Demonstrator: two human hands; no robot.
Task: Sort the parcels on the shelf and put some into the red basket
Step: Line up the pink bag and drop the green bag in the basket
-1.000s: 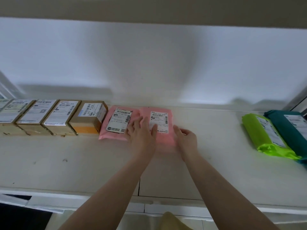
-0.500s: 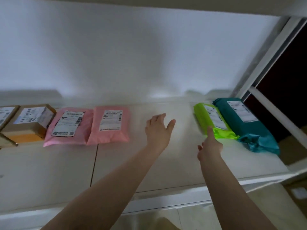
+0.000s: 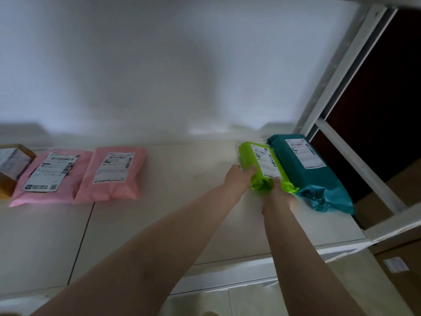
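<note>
A lime green parcel (image 3: 262, 164) with a white label lies on the white shelf (image 3: 182, 215), pressed against a teal parcel (image 3: 305, 169) to its right. My left hand (image 3: 239, 179) grips the green parcel's left side. My right hand (image 3: 279, 195) holds its near end with the thumb on top. Two pink parcels lie side by side further left: one (image 3: 114, 174) nearer the middle, another (image 3: 47, 176) beside it. A brown box (image 3: 13, 165) shows at the left edge. No red basket is in view.
The white back wall (image 3: 159, 76) rises behind the shelf. A white shelf post (image 3: 337, 71) and crossbar (image 3: 355, 165) stand at the right end. Cardboard boxes (image 3: 401, 265) sit low at the right, beyond the shelf's front edge.
Both hands left the pink parcel, crossed to the right and closed on the lime green parcel. My view has swung right, so most brown boxes dropped out of sight.
</note>
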